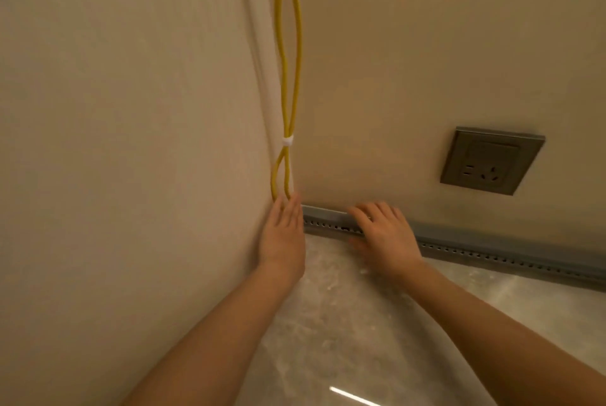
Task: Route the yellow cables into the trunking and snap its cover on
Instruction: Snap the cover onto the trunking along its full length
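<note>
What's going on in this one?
A person crouches at a room corner. Two yellow cables, bound by a white tie, hang down the corner to the fingertips of the left hand, which lies flat with straight fingers at the corner end of the grey trunking. The right hand rests on the trunking, fingers over its top edge; whether it grips is unclear. No cable shows along the trunking yet.

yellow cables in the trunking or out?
Mostly out. The yellow cables hang loose down the wall corner, bundled by a white tie; their lower ends vanish behind the left hand; entry into the grey trunking: cannot tell.
</note>
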`<action>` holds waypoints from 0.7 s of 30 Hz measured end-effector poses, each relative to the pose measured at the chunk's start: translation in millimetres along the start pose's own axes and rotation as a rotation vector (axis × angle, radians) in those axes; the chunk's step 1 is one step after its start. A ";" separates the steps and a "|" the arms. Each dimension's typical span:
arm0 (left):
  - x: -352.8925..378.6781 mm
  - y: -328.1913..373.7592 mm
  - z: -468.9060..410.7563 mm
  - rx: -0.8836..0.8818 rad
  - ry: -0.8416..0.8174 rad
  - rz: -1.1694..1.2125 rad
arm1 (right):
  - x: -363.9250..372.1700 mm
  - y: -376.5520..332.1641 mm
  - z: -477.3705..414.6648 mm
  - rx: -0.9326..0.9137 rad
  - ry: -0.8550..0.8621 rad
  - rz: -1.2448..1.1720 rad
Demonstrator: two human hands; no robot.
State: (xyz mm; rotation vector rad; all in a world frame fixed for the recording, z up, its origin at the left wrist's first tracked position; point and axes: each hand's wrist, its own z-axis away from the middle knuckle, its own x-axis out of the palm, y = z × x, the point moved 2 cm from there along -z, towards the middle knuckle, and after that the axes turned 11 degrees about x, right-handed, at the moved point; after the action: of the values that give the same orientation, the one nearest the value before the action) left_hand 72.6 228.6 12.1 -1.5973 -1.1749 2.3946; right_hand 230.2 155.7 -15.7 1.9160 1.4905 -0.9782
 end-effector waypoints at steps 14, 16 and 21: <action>15.8 -2.0 -32.1 -0.043 0.129 0.041 | 44.2 8.5 -16.4 -0.110 0.170 -0.108; 10.6 -5.9 -35.8 -0.024 0.143 0.119 | 46.1 10.2 -16.8 -0.121 0.182 -0.119; -20.8 -30.6 -28.6 0.044 0.340 0.128 | 43.9 12.4 -15.7 -0.168 0.235 -0.146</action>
State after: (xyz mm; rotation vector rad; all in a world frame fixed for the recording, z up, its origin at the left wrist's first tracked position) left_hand 94.3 258.0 41.2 -2.0170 -0.9764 2.0795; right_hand 251.6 190.4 -41.6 1.8721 1.8065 -0.6791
